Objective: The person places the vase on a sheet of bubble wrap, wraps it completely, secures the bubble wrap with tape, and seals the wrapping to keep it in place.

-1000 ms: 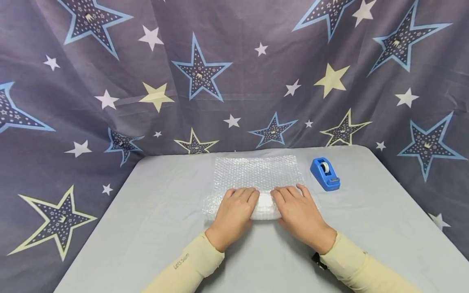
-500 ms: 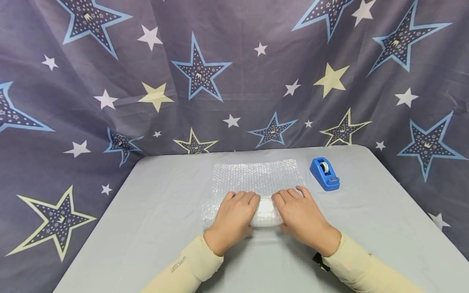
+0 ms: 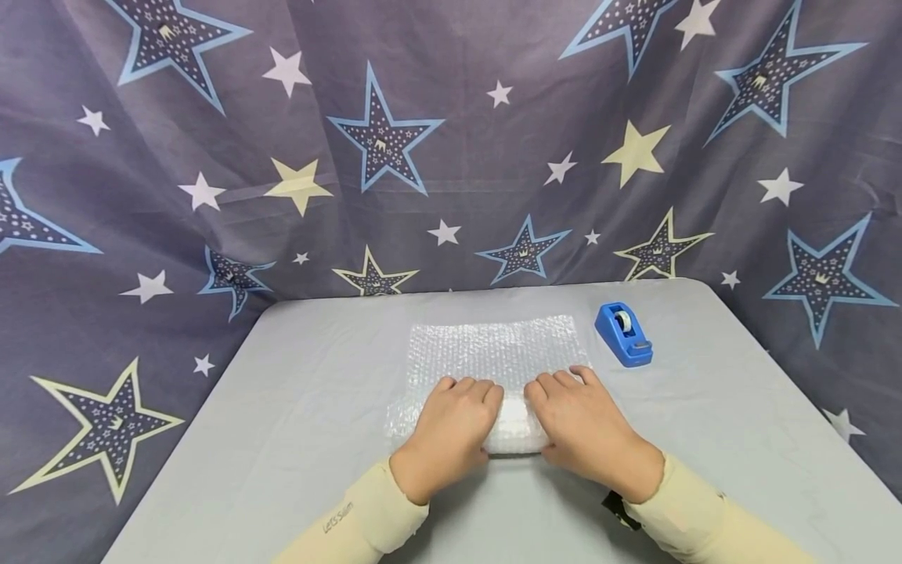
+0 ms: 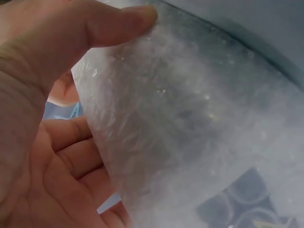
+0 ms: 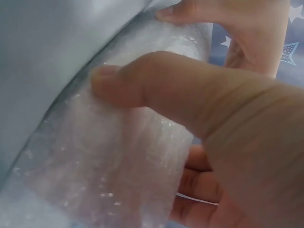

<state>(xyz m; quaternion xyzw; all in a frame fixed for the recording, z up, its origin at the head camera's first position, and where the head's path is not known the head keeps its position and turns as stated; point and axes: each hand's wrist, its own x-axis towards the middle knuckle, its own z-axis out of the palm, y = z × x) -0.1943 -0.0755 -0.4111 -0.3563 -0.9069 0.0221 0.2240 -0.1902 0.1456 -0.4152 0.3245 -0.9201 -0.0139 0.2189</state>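
A bundle of clear bubble wrap [image 3: 514, 427] lies rolled across the middle of the table, with something white showing through its centre. From its far side a flat sheet of the same wrap [image 3: 493, 348] spreads backward. My left hand [image 3: 454, 427] grips the left part of the roll, thumb [image 4: 123, 23] on the near face and fingers on the far side. On the right part, my right hand [image 3: 588, 431] holds it likewise, its thumb [image 5: 114, 85] pressed against the plastic. A grey patch with round shapes appears low in the left wrist view; its nature is unclear.
A blue tape dispenser [image 3: 625, 335] with a roll of tape stands at the back right, beyond my right hand. The table [image 3: 296, 407] has a pale cloth cover. Behind its far edge hangs a grey curtain [image 3: 451, 117] printed with stars.
Both hands have drawn back toward me with the rolled bundle between them. The flat sheet's far edge has slid nearer too. The tape dispenser stays in place.
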